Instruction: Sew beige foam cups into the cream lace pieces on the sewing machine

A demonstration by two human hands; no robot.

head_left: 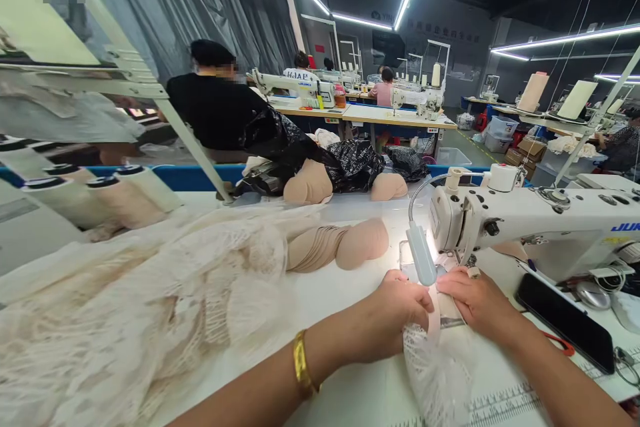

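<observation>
My left hand [400, 310] is closed on white lace fabric [437, 373] with a pale pink strip, which hangs down over the table's front. Close beside it, my right hand [483, 297] has its fingers pinched on the same fabric, near the needle area. The white sewing machine [540, 213] stands over both hands' work, and its presser foot is partly hidden. A grey lamp [421, 253] on a flexible neck lights the spot just above my fingers. Left of my hands lie fanned-out beige oval pads [320, 248].
A large heap of white lace [190, 293] covers the table's left side. Thread cones [145, 188] stand behind it. On the right lie a black phone [565, 320], red-handled snips [560, 343] and a ruler strip [510, 403]. More pads [307, 181] and black plastic bags [357, 163] sit beyond; co-workers sit at machines.
</observation>
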